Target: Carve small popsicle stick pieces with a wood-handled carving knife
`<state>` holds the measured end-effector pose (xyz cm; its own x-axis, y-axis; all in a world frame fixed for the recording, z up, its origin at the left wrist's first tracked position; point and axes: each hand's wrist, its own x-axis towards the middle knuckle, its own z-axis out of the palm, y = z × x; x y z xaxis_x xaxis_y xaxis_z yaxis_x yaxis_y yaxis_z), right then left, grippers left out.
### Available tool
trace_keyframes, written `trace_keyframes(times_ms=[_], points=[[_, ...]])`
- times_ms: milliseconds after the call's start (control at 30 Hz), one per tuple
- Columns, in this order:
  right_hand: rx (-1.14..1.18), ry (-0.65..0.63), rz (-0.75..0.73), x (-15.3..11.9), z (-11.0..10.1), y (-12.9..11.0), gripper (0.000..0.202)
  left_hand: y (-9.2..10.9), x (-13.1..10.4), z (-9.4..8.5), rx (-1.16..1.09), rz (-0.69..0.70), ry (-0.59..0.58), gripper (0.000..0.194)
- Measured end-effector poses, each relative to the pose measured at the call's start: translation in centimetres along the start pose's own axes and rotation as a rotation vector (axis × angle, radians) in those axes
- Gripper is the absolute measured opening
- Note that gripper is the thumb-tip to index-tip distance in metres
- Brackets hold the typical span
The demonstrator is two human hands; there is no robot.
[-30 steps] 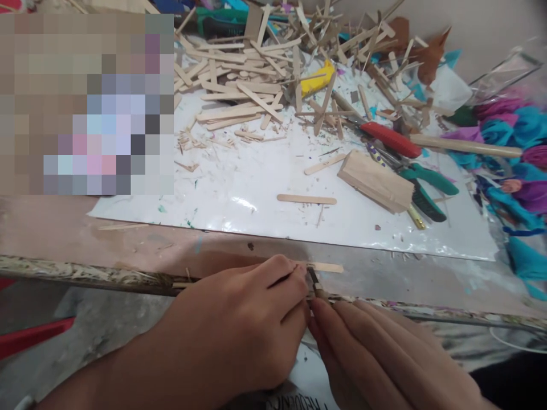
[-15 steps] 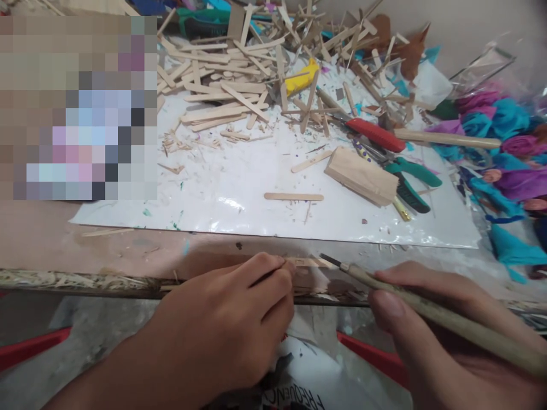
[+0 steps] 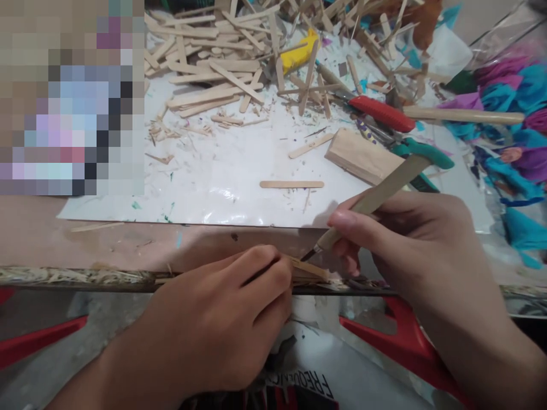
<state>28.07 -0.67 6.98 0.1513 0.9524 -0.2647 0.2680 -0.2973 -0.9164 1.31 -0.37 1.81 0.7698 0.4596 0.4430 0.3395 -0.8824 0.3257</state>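
Note:
My left hand (image 3: pixel 231 313) is closed at the table's front edge, its fingers pressing a popsicle stick (image 3: pixel 314 270) whose right end sticks out past them. In my right hand (image 3: pixel 397 239) is a carving knife (image 3: pixel 367 199) with a pale wooden handle, gripped like a pen. The handle slants up to the right. Its dark narrow tip points down at the stick, close beside my left fingertips; whether it touches the wood I cannot tell. Beyond the hands, a single popsicle stick (image 3: pixel 293 184) lies on the white sheet (image 3: pixel 205 188).
A wooden block (image 3: pixel 363 154), red-handled tool (image 3: pixel 380 113) and green-handled pliers (image 3: pixel 427 154) lie at the right. Behind them is a heap of popsicle sticks (image 3: pixel 213 74). Crumpled coloured paper (image 3: pixel 521 165) fills the far right. Wood shavings (image 3: pixel 85 276) line the table edge.
My right hand has moved left and up, turning the carving knife from nearly level to steeply tilted, tip now near my left fingers. The held stick's right end has swung slightly downward.

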Motion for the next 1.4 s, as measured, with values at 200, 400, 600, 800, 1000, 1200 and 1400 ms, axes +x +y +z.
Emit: trace_keyframes(times_ms=[200,400,600,800,1000,1200,1400], points=[[-0.040,-0.045,-0.051,0.7,0.3,0.7,0.043,0.1,0.2,-0.2,-0.025,-0.009,0.010,0.054],[-0.069,-0.071,-0.124,1.1,0.3,0.7,0.035,0.3,0.1,-0.3,-0.015,-0.007,-0.012,0.053],[-0.090,-0.041,-0.109,0.8,1.8,0.3,0.038,0.1,-0.3,-0.1,0.020,0.032,-0.020,0.048],[0.035,-0.099,0.026,1.0,2.3,0.5,0.041,-0.4,0.0,-0.3,0.039,0.054,-0.062,0.055],[0.113,-0.141,0.040,1.1,1.7,0.6,0.051,-0.5,-0.2,-0.3,0.032,0.063,-0.052,0.049],[0.106,-0.055,0.004,1.1,1.7,1.2,0.066,-0.4,-0.3,-0.2,0.061,0.056,-0.067,0.050],[0.090,-0.055,-0.012,1.1,2.1,1.2,0.067,-0.2,0.0,-0.2,0.054,0.030,-0.013,0.056]])
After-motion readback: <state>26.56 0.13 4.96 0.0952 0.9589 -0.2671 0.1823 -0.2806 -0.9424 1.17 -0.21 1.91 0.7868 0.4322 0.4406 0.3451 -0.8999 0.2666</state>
